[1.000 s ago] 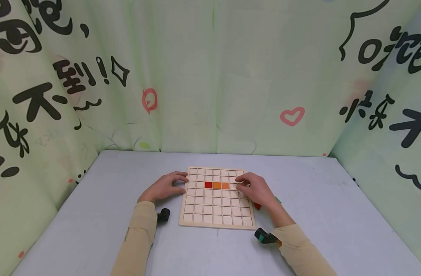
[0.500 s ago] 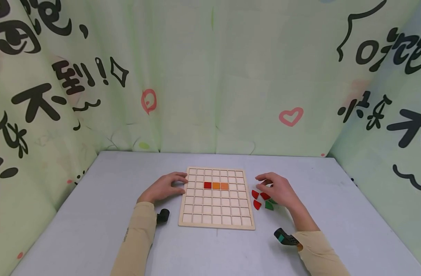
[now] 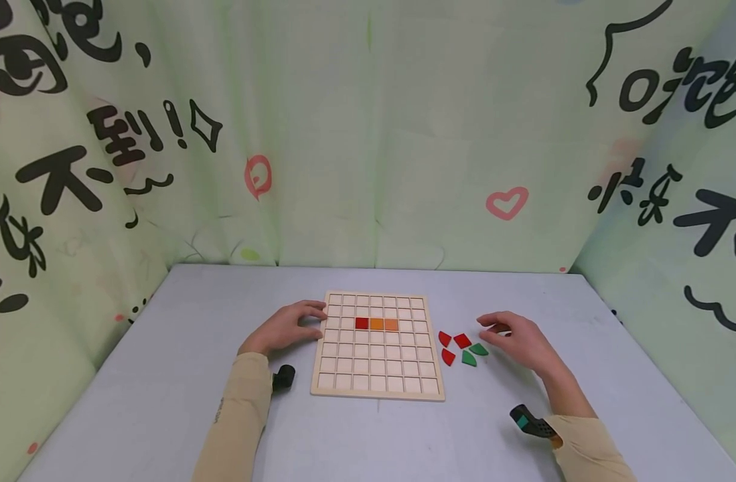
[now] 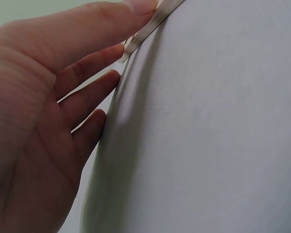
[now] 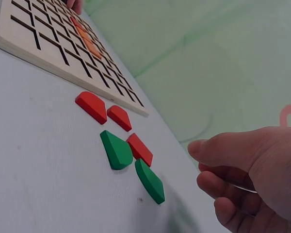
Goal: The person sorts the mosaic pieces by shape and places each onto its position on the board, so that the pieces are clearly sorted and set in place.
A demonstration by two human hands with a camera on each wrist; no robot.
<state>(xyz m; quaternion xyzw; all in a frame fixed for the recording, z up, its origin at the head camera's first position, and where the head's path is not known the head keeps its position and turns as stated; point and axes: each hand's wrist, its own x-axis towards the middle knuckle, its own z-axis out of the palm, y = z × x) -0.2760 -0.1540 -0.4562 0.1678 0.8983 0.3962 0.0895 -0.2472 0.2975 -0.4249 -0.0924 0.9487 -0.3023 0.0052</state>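
Observation:
A light wooden grid board lies on the table. In one of its upper rows sit a red square tile and, right of it, two orange square tiles, side by side. My left hand rests at the board's left edge, thumb and fingertips touching it, fingers extended. Just right of the board lie two red rounded tiles, a loose red square tile, a green rounded tile and a green leaf-shaped tile. My right hand hovers right of these, fingers loosely bent, with nothing visible in it.
The white table reaches back to a pale green printed curtain, which also hangs along both sides. A dark wrist camera shows by the left sleeve, another device by the right sleeve.
My right hand has moved off the board's right side, across the loose tiles and further right, uncovering them. The left hand stays at the board's edge.

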